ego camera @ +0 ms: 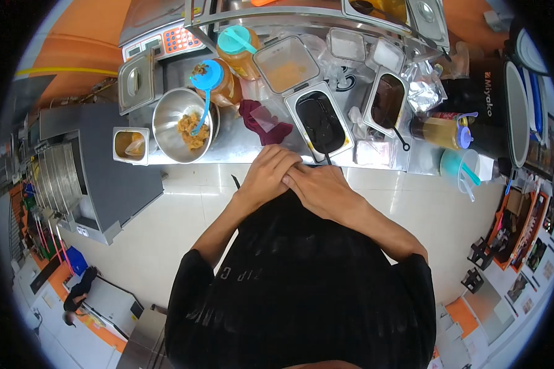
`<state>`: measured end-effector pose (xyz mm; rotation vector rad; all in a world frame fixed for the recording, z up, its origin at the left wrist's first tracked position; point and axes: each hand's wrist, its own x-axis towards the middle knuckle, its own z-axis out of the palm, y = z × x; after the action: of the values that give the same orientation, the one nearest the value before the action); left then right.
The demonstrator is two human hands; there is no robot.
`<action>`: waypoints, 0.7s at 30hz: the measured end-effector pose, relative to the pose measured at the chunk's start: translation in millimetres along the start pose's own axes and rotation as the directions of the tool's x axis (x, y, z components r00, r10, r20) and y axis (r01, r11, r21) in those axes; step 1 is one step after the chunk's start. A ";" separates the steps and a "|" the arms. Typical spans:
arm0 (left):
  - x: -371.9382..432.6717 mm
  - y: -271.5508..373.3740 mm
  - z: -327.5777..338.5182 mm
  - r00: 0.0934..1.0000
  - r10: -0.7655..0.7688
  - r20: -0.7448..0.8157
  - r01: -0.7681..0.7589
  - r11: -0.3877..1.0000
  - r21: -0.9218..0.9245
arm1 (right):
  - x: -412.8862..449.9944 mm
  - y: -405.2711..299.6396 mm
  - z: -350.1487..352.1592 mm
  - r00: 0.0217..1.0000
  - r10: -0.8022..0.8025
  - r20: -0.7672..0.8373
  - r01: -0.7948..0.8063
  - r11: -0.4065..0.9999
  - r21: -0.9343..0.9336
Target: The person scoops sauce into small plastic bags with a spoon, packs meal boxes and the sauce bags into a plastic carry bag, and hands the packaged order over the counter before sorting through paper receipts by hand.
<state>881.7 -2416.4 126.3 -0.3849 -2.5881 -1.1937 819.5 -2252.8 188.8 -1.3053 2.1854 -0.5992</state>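
Note:
My left hand (271, 171) and my right hand (321, 187) are folded together at the counter's front edge, fingers closed over each other. No object shows in either one, though the palms are hidden. Just beyond the left hand lies a crumpled maroon cloth (257, 130) with a clear plastic piece on it. Close to the right hand stands a steel pan of dark sauce (321, 121), a utensil handle sticking out toward me. To the left, a steel mixing bowl (166, 124) holds lumpy orange-brown food (195, 138) and a blue spoon (206, 110).
Two lidded jars (233, 90), a plastic tub (286, 64) and a pan of brown sauce (388, 99) crowd the steel counter. Squeeze bottles (436, 131) and a clear cup (450, 161) stand right. A person (79, 293) is far behind at left.

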 end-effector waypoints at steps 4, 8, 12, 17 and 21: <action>-7.8 -12.9 8.9 0.996 -0.071 0.062 0.083 0.972 -0.221 | 4.8 1.8 6.1 1.000 0.003 0.005 -0.004 0.992 0.124; -6.7 -15.8 9.1 0.967 -0.021 0.253 0.093 0.957 -0.275 | 2.6 -4.8 -11.7 0.943 0.109 0.313 -0.177 0.964 0.198; -6.5 -23.2 20.3 0.942 0.069 0.330 0.044 0.945 -0.325 | 11.3 -12.5 -3.3 0.875 0.194 0.443 -0.247 0.967 0.064; -12.6 -29.1 8.8 0.850 -0.237 0.471 0.453 0.785 -0.423 | -13.6 -4.0 -25.1 0.976 0.179 0.127 -0.216 0.885 0.413; -33.8 -44.2 10.3 0.841 -0.442 0.311 0.532 0.573 -0.624 | -32.7 17.2 -6.3 0.714 0.560 -0.420 -0.535 0.823 0.189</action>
<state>896.6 -2440.4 77.3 0.1810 -2.2854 -2.4293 817.2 -2215.4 190.0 -0.4305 2.7460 -0.7632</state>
